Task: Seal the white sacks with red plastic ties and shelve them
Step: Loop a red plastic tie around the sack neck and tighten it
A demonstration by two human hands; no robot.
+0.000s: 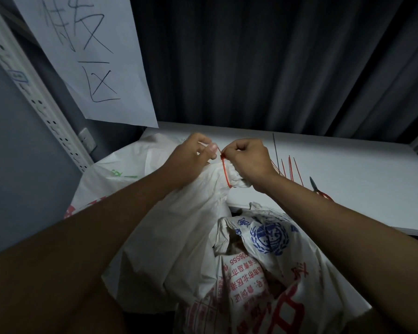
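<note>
At the sack (179, 227) neck, both hands' grips pinch the red tie (225, 173).

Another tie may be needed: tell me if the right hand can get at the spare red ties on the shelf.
Probably yes: the spare red ties lie uncovered just beyond the right hand, but it first must release the red tie.

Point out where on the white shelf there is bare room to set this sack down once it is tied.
The white shelf is bare in its middle and rear strip, between the right hand and the dark curtain. Its left end holds another sack. At the right front lie spare red ties and scissors.
</note>
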